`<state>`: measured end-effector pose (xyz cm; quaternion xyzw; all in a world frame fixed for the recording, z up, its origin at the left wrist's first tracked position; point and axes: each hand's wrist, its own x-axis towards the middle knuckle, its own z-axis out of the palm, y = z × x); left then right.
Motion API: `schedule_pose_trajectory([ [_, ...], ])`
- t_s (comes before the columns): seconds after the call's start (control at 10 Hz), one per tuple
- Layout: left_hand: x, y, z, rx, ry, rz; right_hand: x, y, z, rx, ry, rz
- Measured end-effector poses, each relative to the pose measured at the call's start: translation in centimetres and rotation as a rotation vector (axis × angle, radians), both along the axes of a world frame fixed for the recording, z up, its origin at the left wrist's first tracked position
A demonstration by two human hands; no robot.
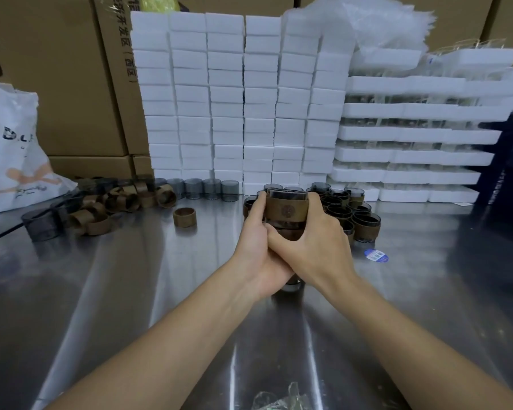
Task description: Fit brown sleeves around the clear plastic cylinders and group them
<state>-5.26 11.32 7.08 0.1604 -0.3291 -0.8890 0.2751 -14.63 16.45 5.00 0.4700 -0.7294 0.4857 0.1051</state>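
Note:
Both hands meet at the table's middle around a clear plastic cylinder (285, 195) wearing a brown sleeve (286, 210). My left hand (256, 241) grips its left side with the thumb on the sleeve. My right hand (314, 241) wraps the right side and the lower part. Behind and to the right stands a group of sleeved cylinders (353, 213). A lone brown sleeve (184, 216) stands to the left. Farther left lies a pile of loose sleeves (113, 207), and a row of bare cylinders (203, 189) lines the back.
Stacked white foam blocks (237, 99) rise at the back, with foam trays (412, 155) to the right. Cardboard boxes stand behind them, and a white plastic bag (12, 152) lies at the left. A blue round sticker (376, 255) lies on the steel table (131, 291). Crumpled plastic (282, 400) sits at the near edge.

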Motion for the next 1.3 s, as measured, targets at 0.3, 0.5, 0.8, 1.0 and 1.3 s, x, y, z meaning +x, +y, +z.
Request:
schedule_pose_trajectory([
  [0.3, 0.6, -1.9, -0.1, -0.194, 0.12, 0.09, -0.3, -0.2, 0.8, -0.256, -0.437, 0.449],
  [0.5, 1.9, -4.6, 0.2, -0.619, -0.047, 0.089, -2.6, 0.5, 2.5, -0.158, -0.384, 0.665],
  [0.8, 3.6, -10.5, -3.5, -1.056, -0.435, 0.308, -6.8, -0.2, 0.1, 0.241, -0.186, 0.421],
  [1.0, 2.7, -12.7, -7.4, -1.142, -0.673, 0.332, -7.6, -1.0, -1.0, 0.22, -0.088, 0.376],
  [1.3, 3.9, -10.8, 0.1, -1.305, -0.368, 0.66, -8.4, 2.0, 5.4, -0.374, 0.092, 0.324],
])
